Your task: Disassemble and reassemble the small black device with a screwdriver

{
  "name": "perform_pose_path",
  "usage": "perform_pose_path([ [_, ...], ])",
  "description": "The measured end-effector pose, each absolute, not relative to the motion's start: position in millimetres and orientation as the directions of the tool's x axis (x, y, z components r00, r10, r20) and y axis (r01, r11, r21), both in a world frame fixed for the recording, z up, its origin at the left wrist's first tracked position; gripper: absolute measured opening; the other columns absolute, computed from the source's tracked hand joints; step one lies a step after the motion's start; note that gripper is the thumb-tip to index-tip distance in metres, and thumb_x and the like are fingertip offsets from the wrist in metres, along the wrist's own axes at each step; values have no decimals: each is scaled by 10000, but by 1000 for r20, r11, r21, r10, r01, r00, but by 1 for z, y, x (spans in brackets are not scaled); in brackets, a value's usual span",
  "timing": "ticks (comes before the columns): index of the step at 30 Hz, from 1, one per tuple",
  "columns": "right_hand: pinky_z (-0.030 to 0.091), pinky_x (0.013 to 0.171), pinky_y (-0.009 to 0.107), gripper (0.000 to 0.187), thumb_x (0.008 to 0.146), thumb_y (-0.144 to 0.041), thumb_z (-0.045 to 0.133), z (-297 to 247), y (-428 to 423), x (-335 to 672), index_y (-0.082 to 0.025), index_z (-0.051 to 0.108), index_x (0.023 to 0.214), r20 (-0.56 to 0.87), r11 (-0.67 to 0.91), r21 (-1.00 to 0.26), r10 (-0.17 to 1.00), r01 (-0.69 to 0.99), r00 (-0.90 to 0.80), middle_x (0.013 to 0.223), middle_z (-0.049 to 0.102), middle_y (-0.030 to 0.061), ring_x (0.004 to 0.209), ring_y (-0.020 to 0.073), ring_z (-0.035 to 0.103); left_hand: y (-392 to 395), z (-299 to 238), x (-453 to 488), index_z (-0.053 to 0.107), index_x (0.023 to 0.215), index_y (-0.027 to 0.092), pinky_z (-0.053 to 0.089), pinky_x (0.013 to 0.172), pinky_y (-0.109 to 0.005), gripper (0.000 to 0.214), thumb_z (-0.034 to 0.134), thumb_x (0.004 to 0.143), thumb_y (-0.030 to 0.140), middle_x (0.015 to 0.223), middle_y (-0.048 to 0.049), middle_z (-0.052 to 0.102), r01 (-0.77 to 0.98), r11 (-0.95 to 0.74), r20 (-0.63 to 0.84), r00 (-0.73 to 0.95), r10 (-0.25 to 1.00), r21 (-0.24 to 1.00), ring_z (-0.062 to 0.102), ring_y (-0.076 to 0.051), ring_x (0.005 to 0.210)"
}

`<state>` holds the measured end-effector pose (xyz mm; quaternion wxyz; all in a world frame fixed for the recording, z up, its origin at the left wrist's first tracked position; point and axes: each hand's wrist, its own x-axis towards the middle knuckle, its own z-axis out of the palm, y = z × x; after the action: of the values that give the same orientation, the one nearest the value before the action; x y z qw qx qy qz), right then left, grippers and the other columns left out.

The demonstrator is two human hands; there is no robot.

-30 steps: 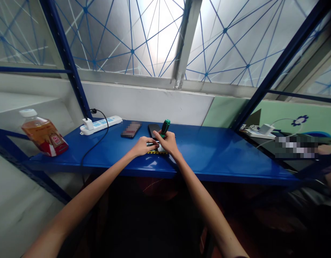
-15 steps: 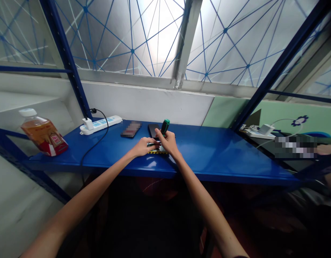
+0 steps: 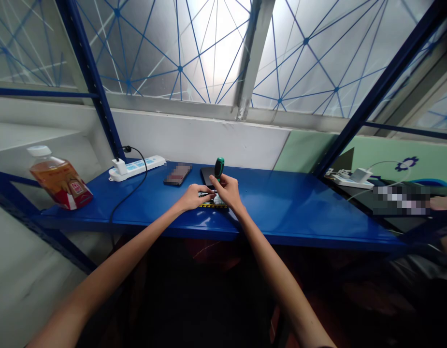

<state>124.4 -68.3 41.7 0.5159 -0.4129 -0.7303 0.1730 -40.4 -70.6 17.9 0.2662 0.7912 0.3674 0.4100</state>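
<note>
My right hand (image 3: 228, 191) is closed around a screwdriver (image 3: 219, 167) with a green and black handle, held nearly upright. Its tip points down at a small flat piece (image 3: 219, 200) with a light, detailed surface and a yellow-and-black striped front edge, resting on the blue table. From the left, my left hand (image 3: 192, 197) reaches over the same piece, thumb and fingertips drawn together beside the screwdriver's tip. Whatever those fingertips pinch is too small to make out. Just behind the hands lies a dark flat object (image 3: 207, 177), partly covered by the right hand.
On the blue table (image 3: 288, 208) a phone (image 3: 178, 174) lies left of the hands. Beyond it are a white power strip (image 3: 138, 167) and a black cable (image 3: 127, 197). A drink bottle (image 3: 62, 179) stands far left. Another person's hand (image 3: 441, 202) shows at far right.
The screwdriver's handle has tipped slightly to the left and is more upright. Both hands stay over the striped-edge piece, with small finger shifts.
</note>
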Motion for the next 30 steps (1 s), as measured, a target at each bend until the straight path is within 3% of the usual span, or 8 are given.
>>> perform_pose_path([
  [16,304,519,252,470,850,-577,550,39,-65,124,-167,574,621,616,606,-682,778,408,-126,576,519,0,523,107,413,-70,16,-40,767,843,157,513,849,-333,272,680,800,410,896,-73,769,364,-574,438,393,808,733,704,-262,894],
  [30,219,511,254,504,854,-558,550,43,-71,123,-201,362,553,646,631,-651,753,421,-129,516,318,-52,514,86,296,-71,15,-40,774,856,155,516,845,-331,269,678,807,401,921,-83,770,349,-590,459,390,798,728,706,-265,909],
])
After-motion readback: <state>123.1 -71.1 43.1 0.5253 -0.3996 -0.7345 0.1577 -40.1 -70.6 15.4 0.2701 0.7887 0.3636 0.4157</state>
